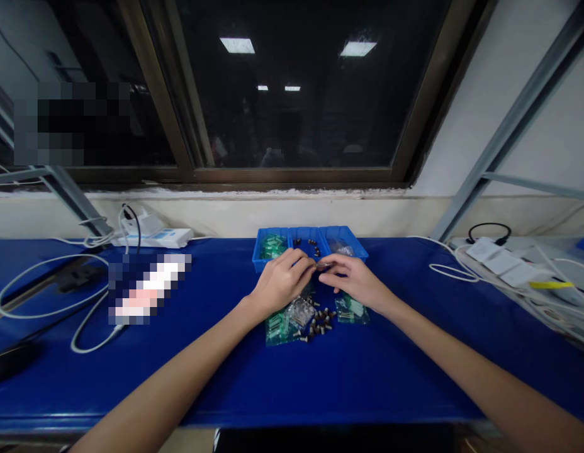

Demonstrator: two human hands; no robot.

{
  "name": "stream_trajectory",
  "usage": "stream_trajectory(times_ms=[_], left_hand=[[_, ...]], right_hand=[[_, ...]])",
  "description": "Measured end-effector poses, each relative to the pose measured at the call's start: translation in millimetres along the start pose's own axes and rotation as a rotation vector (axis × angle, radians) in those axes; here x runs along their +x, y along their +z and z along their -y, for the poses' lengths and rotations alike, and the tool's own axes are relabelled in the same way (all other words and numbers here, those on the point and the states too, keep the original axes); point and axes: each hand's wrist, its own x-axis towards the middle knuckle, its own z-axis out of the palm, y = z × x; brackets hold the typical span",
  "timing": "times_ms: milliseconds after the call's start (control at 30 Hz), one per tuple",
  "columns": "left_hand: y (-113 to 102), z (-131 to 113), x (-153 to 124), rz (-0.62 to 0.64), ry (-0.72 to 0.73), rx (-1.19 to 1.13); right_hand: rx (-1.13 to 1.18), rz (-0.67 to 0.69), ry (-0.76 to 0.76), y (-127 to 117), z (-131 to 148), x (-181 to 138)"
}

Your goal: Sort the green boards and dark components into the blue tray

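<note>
My left hand (283, 280) and my right hand (352, 282) meet fingertip to fingertip just in front of a blue divided tray (255, 257). Between the pinched fingers is a small dark, slightly shiny item (324, 265), too small to name. Beneath my left hand lie a green-tinted plastic bag of thin parts (279, 328) and a clear bag of small parts (301, 311). Several loose screws with dark heads (320, 324) are scattered between the hands. Another green-tinted bag (352, 311) rests below my right hand.
The tray's compartments hold green bags, dark-headed screws and clear bags. White cables and a power strip (172, 238) are at left, near a blurred-out patch. More adapters and cables (504, 261) sit at right. Grey metal posts (504, 126) rise on both sides of the window.
</note>
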Motion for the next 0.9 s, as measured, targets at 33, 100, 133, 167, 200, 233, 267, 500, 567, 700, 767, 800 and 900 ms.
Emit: stream_trajectory(times_ms=[33,100,133,167,200,233,267,500,567,700,767,800,900], left_hand=[[0.1,-0.4,0.0,-0.001,-0.006,-0.007],[-0.1,-1.5,0.1,0.001,-0.010,-0.016],[-0.4,-2.1,0.2,0.005,-0.010,-0.022],[-0.8,-2.6,0.5,0.012,-0.009,-0.028],[-1.4,-3.0,0.9,0.019,-0.010,-0.032],[-2.0,-3.3,1.3,0.027,-0.013,-0.035],[-2.7,-3.4,1.7,0.034,-0.018,-0.035],[-7.3,-4.8,2.5,0.030,-0.067,-0.079],[-8.1,-5.3,2.2,0.064,-0.050,-0.052],[-6.8,-3.8,0.8,0.124,0.011,0.010],[-5.2,-2.2,0.0,0.111,0.015,0.021],[-4.5,-1.5,-0.3,0.097,0.013,0.027],[-3.5,-0.5,-0.1,0.047,0.011,0.027]], right_hand=[[-0.024,0.011,-0.010,0.3,-1.0,0.0],[-0.060,0.010,-0.036,1.2,-2.4,0.0],[-0.072,0.003,-0.051,1.6,-2.5,-0.2],[-0.082,-0.004,-0.063,1.8,-2.2,-0.4],[-0.090,-0.010,-0.071,1.9,-1.4,-0.6],[-0.096,-0.013,-0.073,1.8,-0.4,-0.9],[-0.103,-0.015,-0.071,1.5,0.7,-1.3],[-0.142,-0.033,-0.028,-1.4,0.6,-1.3],[-0.133,-0.051,-0.023,-2.0,0.1,-1.0],[-0.117,-0.041,-0.029,-2.4,2.5,-1.6],[-0.108,-0.015,-0.032,-1.7,4.1,-2.3],[-0.106,-0.003,-0.033,-1.3,4.8,-2.6],[-0.086,-0.012,-0.044,-0.6,6.1,-2.9]])
